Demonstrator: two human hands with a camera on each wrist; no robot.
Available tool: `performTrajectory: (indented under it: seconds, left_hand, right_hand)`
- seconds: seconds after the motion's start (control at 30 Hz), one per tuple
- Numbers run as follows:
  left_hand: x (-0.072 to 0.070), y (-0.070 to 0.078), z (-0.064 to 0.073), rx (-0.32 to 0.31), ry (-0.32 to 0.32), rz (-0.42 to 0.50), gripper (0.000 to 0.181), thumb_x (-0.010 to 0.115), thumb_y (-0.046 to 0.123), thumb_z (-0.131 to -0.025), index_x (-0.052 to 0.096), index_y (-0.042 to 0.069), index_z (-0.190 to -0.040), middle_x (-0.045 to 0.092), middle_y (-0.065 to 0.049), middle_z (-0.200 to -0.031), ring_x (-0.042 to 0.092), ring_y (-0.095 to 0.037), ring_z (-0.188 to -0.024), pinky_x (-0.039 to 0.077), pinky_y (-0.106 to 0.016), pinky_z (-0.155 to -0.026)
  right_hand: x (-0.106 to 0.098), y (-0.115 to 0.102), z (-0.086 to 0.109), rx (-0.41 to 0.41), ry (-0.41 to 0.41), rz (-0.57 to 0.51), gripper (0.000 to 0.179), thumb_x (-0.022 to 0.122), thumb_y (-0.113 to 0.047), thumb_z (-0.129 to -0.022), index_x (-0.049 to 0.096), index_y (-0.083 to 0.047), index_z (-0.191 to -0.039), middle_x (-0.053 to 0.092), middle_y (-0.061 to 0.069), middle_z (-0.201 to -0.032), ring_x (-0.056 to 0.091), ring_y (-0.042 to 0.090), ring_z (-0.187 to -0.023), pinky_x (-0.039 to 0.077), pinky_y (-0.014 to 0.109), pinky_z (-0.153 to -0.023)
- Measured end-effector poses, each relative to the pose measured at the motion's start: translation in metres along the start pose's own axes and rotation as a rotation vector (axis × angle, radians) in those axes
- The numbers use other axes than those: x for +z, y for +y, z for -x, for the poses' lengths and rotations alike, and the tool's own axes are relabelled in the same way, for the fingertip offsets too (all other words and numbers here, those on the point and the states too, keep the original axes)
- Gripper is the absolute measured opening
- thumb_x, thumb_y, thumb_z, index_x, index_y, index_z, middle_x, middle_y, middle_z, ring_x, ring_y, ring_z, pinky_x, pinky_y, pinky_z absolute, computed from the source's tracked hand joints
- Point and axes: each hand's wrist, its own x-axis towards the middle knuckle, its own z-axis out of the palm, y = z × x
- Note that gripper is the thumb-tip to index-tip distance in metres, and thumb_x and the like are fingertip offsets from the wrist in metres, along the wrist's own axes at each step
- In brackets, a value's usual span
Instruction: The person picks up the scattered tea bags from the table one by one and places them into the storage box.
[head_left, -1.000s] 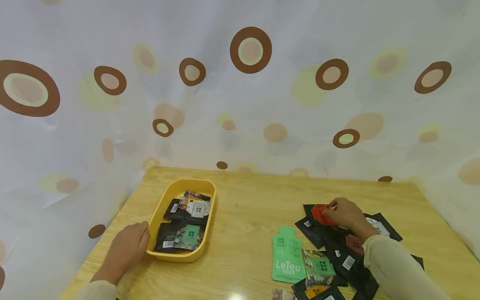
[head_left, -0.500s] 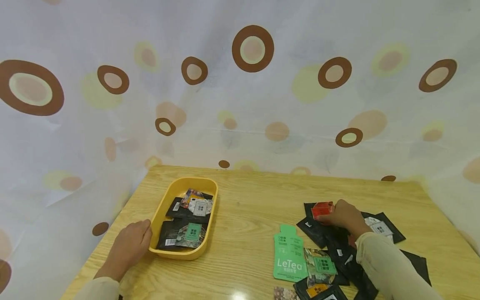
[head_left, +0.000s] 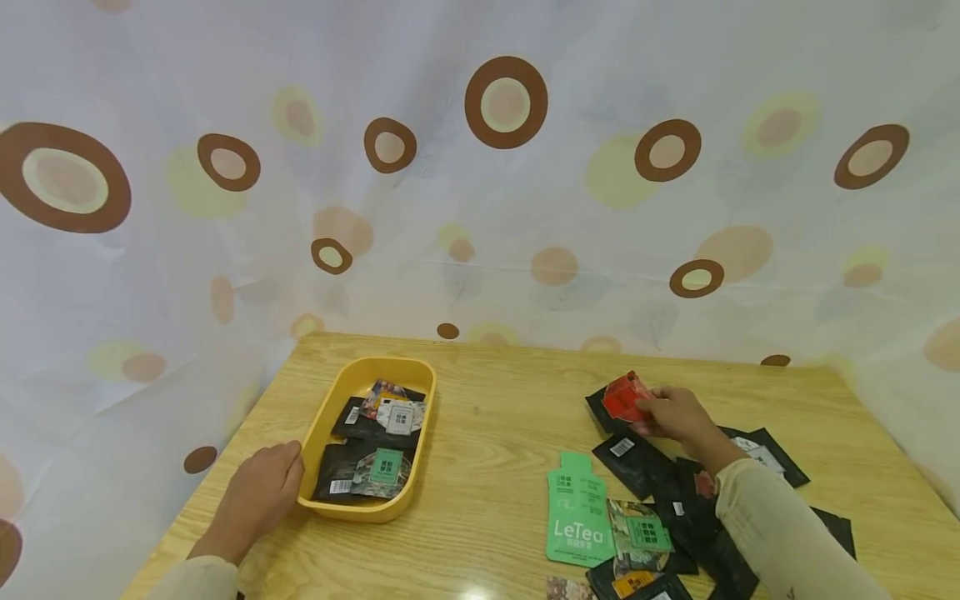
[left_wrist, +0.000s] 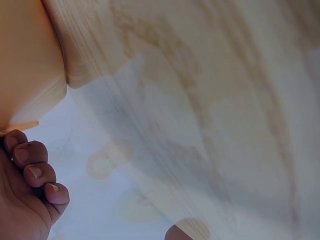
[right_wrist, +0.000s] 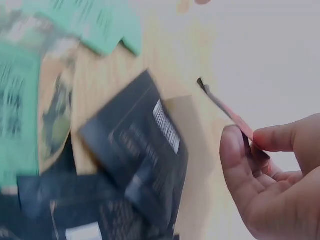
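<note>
My right hand (head_left: 678,421) pinches a black-and-red tea sachet (head_left: 626,396) by its edge, at the far end of the sachet pile. The right wrist view shows this sachet (right_wrist: 222,105) edge-on between thumb and fingers, off the table. Under it lie several black sachets (right_wrist: 145,135), one with a barcode. At the left, my left hand (head_left: 258,492) grips the near left rim of a yellow plastic basket (head_left: 367,510). The left wrist view shows curled fingers (left_wrist: 37,170) at the basket's rim. Inside the basket are several sachets, one with a green label (head_left: 386,467).
A green LeTea pouch (head_left: 577,517) lies left of the pile. A sachet with a green label (head_left: 647,532) overlaps others near the front. A sachet with a white label (head_left: 761,454) lies to the right. Behind the wooden table (head_left: 480,400) hangs a dotted curtain (head_left: 480,192).
My right hand has lifted the black-and-red sachet off the pile and shifted it slightly left, uncovering a barcoded black sachet. The left hand stays on the basket.
</note>
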Motion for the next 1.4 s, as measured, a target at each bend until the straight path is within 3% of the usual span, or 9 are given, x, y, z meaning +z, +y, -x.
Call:
performTrajectory:
  seconds: [0.2, 0.4, 0.57, 0.73, 0.93, 1.23, 1.4]
  left_hand:
    - [-0.001, 0.001, 0.001, 0.015, 0.020, -0.003, 0.027, 0.043, 0.009, -0.099, 0.041, 0.013, -0.072, 0.039, 0.000, -0.062, 0.042, -0.018, -0.060, 0.038, -0.036, -0.060]
    - [0.001, 0.000, 0.000, 0.002, -0.002, -0.003, 0.027, 0.042, 0.009, -0.099, 0.041, 0.013, -0.073, 0.039, 0.000, -0.062, 0.041, -0.017, -0.061, 0.037, -0.035, -0.060]
    - [0.003, 0.000, -0.001, 0.018, 0.008, 0.007, 0.028, 0.042, 0.009, -0.099, 0.041, 0.014, -0.072, 0.038, 0.001, -0.062, 0.041, -0.016, -0.060, 0.036, -0.034, -0.060]
    - [0.002, 0.000, -0.001, 0.009, 0.001, 0.013, 0.028, 0.041, 0.008, -0.100, 0.041, 0.013, -0.072, 0.037, 0.001, -0.061, 0.038, -0.016, -0.060, 0.035, -0.032, -0.060]
    - [0.001, -0.001, 0.000, 0.006, -0.008, 0.014, 0.029, 0.040, 0.008, -0.101, 0.041, 0.013, -0.072, 0.036, 0.002, -0.061, 0.037, -0.015, -0.059, 0.034, -0.031, -0.059]
    - [0.001, -0.003, 0.000, 0.014, -0.002, 0.027, 0.030, 0.041, 0.008, -0.100, 0.040, 0.014, -0.071, 0.035, 0.002, -0.061, 0.036, -0.015, -0.059, 0.033, -0.031, -0.059]
    - [0.002, -0.003, 0.000, 0.014, 0.002, 0.026, 0.029, 0.042, 0.008, -0.100, 0.041, 0.014, -0.072, 0.036, 0.002, -0.061, 0.039, -0.015, -0.060, 0.035, -0.032, -0.059]
  right_hand:
    - [0.016, -0.021, 0.004, -0.028, -0.144, -0.154, 0.054, 0.043, -0.013, -0.106, 0.024, 0.019, -0.146, 0.065, 0.005, -0.100, 0.072, 0.006, -0.082, 0.059, 0.023, -0.080]
    - [0.043, -0.044, 0.002, -0.068, -0.222, -0.239, 0.051, 0.040, -0.010, -0.106, 0.026, 0.018, -0.147, 0.064, 0.010, -0.112, 0.072, 0.005, -0.088, 0.057, 0.022, -0.085]
    - [0.067, -0.064, -0.001, -0.088, -0.272, -0.291, 0.051, 0.038, -0.010, -0.106, 0.025, 0.017, -0.148, 0.065, 0.015, -0.117, 0.073, 0.004, -0.086, 0.057, 0.021, -0.085]
    - [0.098, -0.084, -0.003, -0.106, -0.321, -0.319, 0.047, 0.041, -0.008, -0.105, 0.033, 0.016, -0.144, 0.066, 0.023, -0.121, 0.073, 0.005, -0.081, 0.058, 0.021, -0.082]
    - [0.140, -0.106, -0.002, -0.117, -0.350, -0.312, 0.040, 0.042, -0.007, -0.104, 0.045, 0.015, -0.138, 0.061, 0.032, -0.129, 0.072, 0.006, -0.077, 0.058, 0.023, -0.083]
    - [0.198, -0.123, -0.001, -0.111, -0.343, -0.293, 0.036, 0.045, -0.004, -0.104, 0.051, 0.015, -0.133, 0.065, 0.032, -0.122, 0.070, 0.006, -0.072, 0.059, 0.025, -0.081]
    - [0.226, -0.123, -0.002, -0.131, -0.308, -0.240, 0.029, 0.049, 0.000, -0.101, 0.058, 0.014, -0.125, 0.069, 0.031, -0.112, 0.076, 0.021, -0.080, 0.059, 0.032, -0.083]
